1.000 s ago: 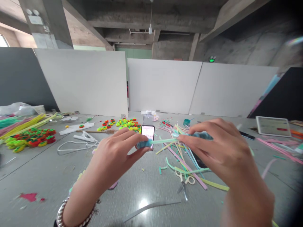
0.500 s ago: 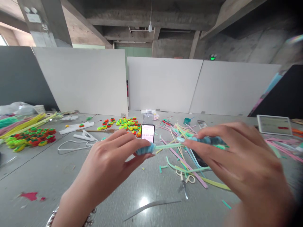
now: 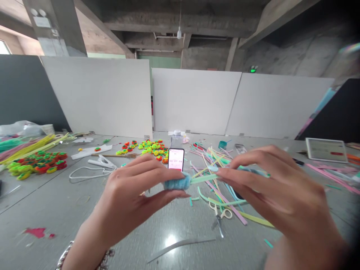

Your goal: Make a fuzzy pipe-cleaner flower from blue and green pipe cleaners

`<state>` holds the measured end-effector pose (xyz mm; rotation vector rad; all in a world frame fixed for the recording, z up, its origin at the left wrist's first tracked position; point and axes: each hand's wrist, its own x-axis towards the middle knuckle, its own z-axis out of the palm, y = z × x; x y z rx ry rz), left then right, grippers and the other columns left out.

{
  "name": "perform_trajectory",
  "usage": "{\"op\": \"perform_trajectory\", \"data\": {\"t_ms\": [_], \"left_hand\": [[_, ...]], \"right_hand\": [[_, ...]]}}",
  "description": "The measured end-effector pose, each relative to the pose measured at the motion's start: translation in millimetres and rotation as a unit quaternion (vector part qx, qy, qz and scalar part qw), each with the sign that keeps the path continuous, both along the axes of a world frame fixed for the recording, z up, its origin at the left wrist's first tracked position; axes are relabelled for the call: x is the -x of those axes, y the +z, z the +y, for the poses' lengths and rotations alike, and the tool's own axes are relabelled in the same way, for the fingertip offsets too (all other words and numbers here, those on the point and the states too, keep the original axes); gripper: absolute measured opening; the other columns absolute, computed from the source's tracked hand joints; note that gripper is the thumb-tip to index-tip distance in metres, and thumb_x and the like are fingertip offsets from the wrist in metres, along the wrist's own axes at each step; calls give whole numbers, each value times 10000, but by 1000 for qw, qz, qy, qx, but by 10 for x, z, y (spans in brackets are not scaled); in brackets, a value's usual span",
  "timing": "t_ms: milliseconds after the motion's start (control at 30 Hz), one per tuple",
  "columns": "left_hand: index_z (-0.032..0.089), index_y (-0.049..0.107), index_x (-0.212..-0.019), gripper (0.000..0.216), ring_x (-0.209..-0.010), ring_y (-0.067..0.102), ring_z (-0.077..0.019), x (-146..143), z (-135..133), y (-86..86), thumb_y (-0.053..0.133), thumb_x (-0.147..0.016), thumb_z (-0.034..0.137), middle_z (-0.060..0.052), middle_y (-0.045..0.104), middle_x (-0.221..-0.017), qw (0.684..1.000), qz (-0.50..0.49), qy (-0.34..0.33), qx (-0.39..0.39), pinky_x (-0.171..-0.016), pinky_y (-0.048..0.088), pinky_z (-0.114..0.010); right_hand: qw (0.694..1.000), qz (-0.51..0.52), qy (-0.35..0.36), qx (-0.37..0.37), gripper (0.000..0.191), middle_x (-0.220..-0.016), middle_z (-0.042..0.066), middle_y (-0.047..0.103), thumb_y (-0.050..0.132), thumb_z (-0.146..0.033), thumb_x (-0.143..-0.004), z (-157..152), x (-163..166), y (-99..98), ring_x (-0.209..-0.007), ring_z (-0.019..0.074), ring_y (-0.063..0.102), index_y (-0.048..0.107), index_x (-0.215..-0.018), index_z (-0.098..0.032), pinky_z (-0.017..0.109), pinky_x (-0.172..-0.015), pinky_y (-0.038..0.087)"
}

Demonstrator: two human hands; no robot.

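Observation:
My left hand (image 3: pixel 135 189) pinches a fuzzy blue coil (image 3: pixel 177 182), apparently wound pipe cleaner, between thumb and fingers. From its right end a pale green pipe cleaner (image 3: pixel 204 178) stretches across to my right hand (image 3: pixel 281 187), whose thumb and fingertips are closed on it. More fuzzy blue material (image 3: pixel 250 170) shows behind the right fingers, mostly hidden by them. Both hands are raised above the table. Beneath the right hand lie cream-handled scissors (image 3: pixel 220 215), among loose pipe cleaners (image 3: pixel 225 200).
A phone (image 3: pixel 176 159) showing a timer leans against a clear bottle (image 3: pixel 177 140). Small red, green and yellow fuzzy pieces (image 3: pixel 42 161) lie at left, near a white cable (image 3: pixel 84 172). A tablet (image 3: pixel 326 150) stands at right; a grey strip (image 3: pixel 180 245) lies in front.
The blue coil in my left hand has shifted slightly right and down, and more of it shows. My right hand has turned a little, leaving less blue material visible behind its fingers.

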<state>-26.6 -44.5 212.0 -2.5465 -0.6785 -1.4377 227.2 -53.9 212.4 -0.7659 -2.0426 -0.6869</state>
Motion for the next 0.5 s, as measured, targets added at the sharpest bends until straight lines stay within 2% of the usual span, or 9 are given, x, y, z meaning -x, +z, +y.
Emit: {"op": "perform_trajectory", "data": {"t_ms": [267,500], "left_hand": [[207,647,-982,204,-721,562,-114,-21,22,-66,737,-801,232,25,659,-765,999,26,17,12,-677,470,-235],[210,646,-1026,185,-758,566,-132,-41,63,-126,686,-850,249,14,678,-787,997,61,27,44,-722,465,-251]], "right_hand": [[999,-10,44,17,174,-818,29,642,643,-74,-840,21,129,-28,-776,180,547,677,-919,-225,359,-705,417],[999,-12,44,29,109,-834,12,653,641,-135,-864,40,196,-72,-794,167,552,660,-935,-216,348,-752,419]]}}
